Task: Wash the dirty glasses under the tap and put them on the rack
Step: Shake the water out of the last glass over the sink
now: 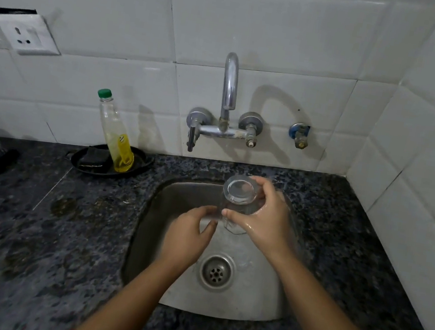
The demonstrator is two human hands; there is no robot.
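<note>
Over the steel sink point(148, 228) in our speckled granite counter point(54, 253), white tiles point(288, 33) behind, right hand point(266, 224) wraps the upturned glass point(240, 192); left hand point(187, 237) touches its rim, grip unclear

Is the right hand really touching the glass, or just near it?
Touching. The head view shows the right hand wrapped round the glass above the sink, its thumb lying across the front and its fingers curled over the far side.
</note>
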